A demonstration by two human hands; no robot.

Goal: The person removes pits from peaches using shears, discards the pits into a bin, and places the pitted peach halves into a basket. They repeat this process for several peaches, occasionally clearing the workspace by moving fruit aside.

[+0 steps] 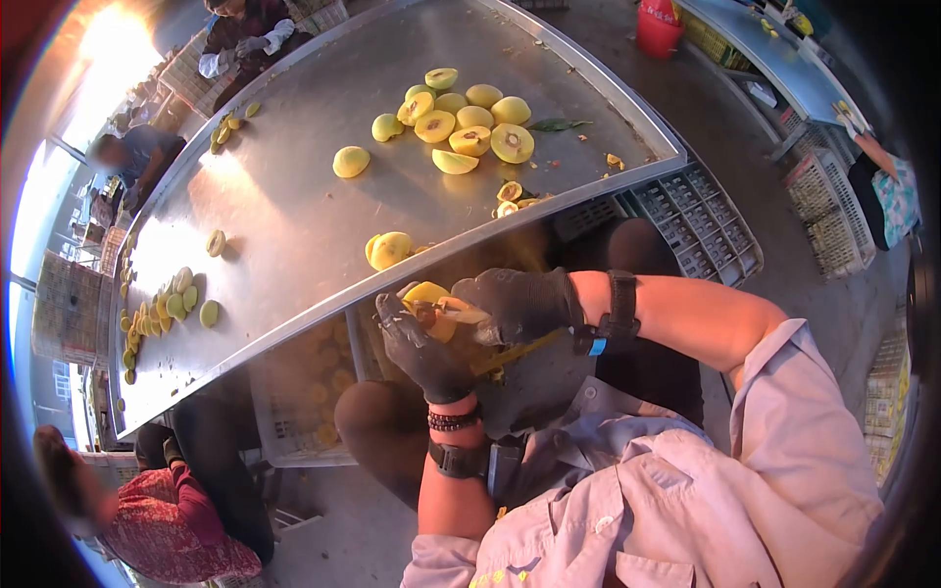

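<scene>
Both my hands wear dark gloves and meet just below the metal table's near edge. My left hand (423,355) is closed round a yellow peach half (428,294), whose cut side shows reddish brown. My right hand (520,306) presses against the same fruit with curled fingers. A pale, blade-like piece (467,317) sticks out from it over the fruit; its handle is hidden in the glove. On the table near my hands lie yellow peach pieces (390,249). Farther off is a group of peach halves (472,140), several with the pit side up.
The metal table (323,225) has a raised rim. Cut scraps (510,201) lie by its near edge, and more halves (176,299) at the left. A crate of fruit (304,402) stands beneath, a grey crate (701,220) at right. Other people (186,519) sit around.
</scene>
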